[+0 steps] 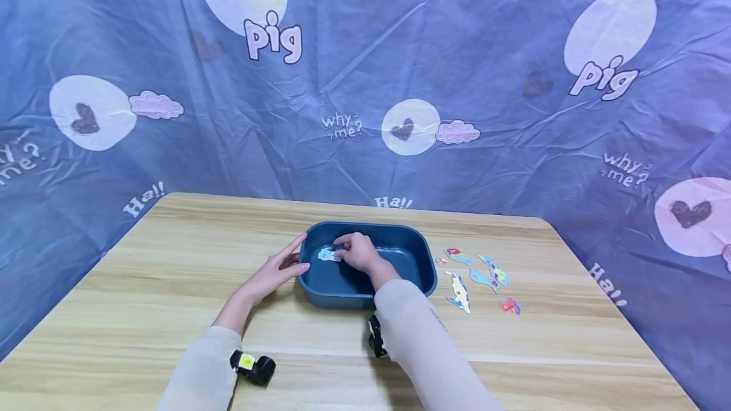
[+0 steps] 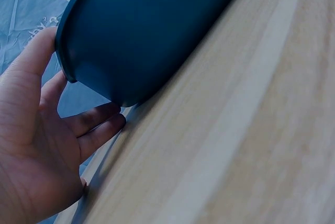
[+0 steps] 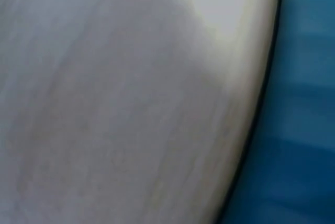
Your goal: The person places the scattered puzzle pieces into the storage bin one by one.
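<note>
Right hand [image 1: 361,252] pinches a pale-blue cutout [image 1: 327,254] inside the blue bin [image 1: 341,301], toward its left end. On my feed, the left hand [image 1: 273,273] holds that end, fingers at rim and outer wall. More cutouts [image 1: 483,278] lie right of it on the wooden table [image 1: 308,360]. Right-wrist view blurred; can't confirm the pinch there.
</note>
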Demonstrator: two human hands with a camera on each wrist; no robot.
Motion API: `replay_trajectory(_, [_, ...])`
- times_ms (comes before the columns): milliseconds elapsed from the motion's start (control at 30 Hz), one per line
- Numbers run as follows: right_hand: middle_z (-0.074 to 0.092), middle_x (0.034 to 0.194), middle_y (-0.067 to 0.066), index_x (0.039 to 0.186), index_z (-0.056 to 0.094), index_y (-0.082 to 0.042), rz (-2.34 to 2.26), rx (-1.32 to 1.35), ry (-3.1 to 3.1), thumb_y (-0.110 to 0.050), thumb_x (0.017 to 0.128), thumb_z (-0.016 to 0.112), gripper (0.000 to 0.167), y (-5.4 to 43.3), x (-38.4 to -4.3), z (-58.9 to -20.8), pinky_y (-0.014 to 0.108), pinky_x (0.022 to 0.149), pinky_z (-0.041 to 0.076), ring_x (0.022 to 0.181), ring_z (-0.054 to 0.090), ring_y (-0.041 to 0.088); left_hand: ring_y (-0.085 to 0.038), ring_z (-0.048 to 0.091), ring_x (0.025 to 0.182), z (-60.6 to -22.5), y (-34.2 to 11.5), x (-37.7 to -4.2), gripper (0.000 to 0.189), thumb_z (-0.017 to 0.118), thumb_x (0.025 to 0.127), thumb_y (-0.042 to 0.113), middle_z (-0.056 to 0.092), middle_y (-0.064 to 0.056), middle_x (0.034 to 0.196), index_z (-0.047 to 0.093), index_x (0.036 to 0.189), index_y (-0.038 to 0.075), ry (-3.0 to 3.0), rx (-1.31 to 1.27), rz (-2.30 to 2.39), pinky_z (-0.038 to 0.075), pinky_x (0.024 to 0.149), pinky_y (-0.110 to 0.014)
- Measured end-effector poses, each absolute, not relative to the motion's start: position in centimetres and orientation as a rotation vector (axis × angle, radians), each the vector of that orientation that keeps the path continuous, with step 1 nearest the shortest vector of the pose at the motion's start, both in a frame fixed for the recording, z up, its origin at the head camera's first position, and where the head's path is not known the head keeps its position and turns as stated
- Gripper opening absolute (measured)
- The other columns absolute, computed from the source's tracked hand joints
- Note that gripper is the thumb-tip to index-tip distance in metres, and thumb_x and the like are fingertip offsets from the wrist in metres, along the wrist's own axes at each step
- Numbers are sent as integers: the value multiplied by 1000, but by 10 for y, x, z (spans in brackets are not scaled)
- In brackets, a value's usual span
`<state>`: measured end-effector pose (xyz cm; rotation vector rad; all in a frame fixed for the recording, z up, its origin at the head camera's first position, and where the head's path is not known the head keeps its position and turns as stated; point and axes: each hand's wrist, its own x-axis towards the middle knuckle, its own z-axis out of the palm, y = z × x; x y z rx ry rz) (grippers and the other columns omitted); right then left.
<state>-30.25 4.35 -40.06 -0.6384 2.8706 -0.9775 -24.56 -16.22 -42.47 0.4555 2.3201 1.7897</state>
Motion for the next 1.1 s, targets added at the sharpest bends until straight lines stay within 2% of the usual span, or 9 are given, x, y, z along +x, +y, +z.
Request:
replay_trajectory(133, [51,69,0,101,65,-7,-1010,-659,2856,-10,80,62,22,44,-302,-398,25,62,40,65,45,14,-26,34,118,-424,-162,-245,63,56,83,32,34,-15,131,22,136,34,2327,453,1787,26,95,-45])
replay_trajectory(333, [55,74,0,100,65,-7,-1013,-680,2876,-12,81,61,21,46,-300,-388,25,62,42,69,49,13,-28,33,119,-426,-163,-246,61,54,86,25,33,-18,132,21,137,32,2327,449,1791,25,95,-46])
replay_trajectory(500, [56,74,0,100,65,-6,-1039,-721,2881,-13,81,60,21,51,-298,-380,23,60,42,66,49,12,-29,31,119,-425,-162,-246,62,54,85,28,31,-19,132,21,137,30,2324,453,1780,24,95,-47])
replay_trajectory(800, [59,80,5,107,60,0,-1071,-864,2837,-15,82,60,29,62,-291,-354,22,60,43,69,52,15,-35,29,119,-399,-158,-230,63,53,87,19,28,-25,132,18,139,16,2323,473,1772,23,95,-49])
replay_trajectory(1100, [60,93,12,112,57,1,-1069,-970,2842,-14,82,59,33,96,-279,-320,31,75,44,83,55,20,-34,30,119,-394,-157,-227,64,54,86,22,30,-25,131,18,139,15,2340,464,1761,22,96,-47])
